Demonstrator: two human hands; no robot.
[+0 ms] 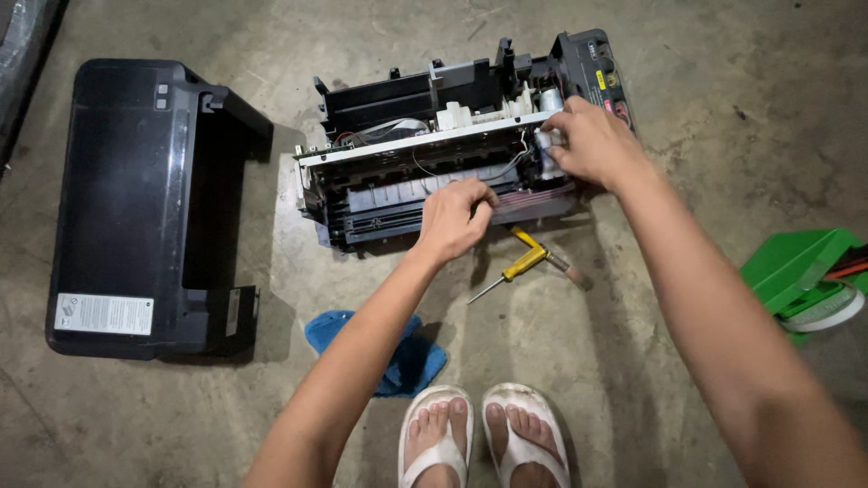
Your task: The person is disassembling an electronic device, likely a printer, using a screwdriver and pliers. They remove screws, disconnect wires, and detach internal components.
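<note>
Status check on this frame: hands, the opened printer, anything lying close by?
Left hand on printer chassis front, fingers curled. Right hand gripping white part at its right end. Yellow screwdriver and brush on floor just below.

One printer chassis (452, 154), two sandals (484, 434)

Bare floor (633, 361) lies open; screwdriver (508, 272) and brush (553, 258) crowd the printer's (434, 172) front.

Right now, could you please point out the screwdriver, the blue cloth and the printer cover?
screwdriver (524, 263), head view, yellow handle.
blue cloth (418, 361), head view, right half.
printer cover (117, 199), head view, flat top panel.
</note>
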